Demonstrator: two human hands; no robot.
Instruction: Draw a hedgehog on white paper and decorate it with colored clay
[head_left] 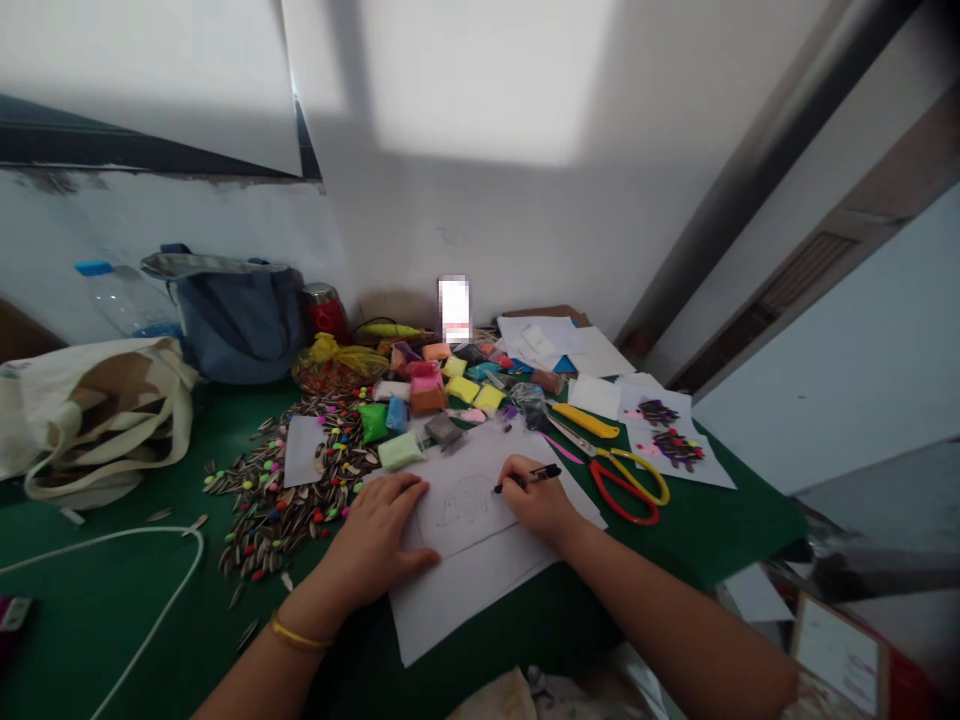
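Observation:
My right hand [534, 500] is closed around a black pen [544, 473], its tip close to a faint line drawing [465, 503] on a white sheet of paper [450, 600]. The drawing is too faint to make out fully. With fingers spread, my left hand [390, 535] lies flat on the left side of the paper and on the sheet beneath. Just left of that hand spreads a pile of sunflower seeds [270, 525] mixed with bright coloured beads. Packets of coloured clay, such as a pale green one [401, 451] and a grey one [444, 431], sit beyond the paper.
Red-and-yellow scissors [624, 485] and a yellow utility knife [585, 420] lie to the right. Farther right are sheets with seed pictures [675, 450]. A lit phone [454, 308] leans on the wall. Bags [240, 320], a bottle [120, 300] and a white cable [169, 600] are on the left.

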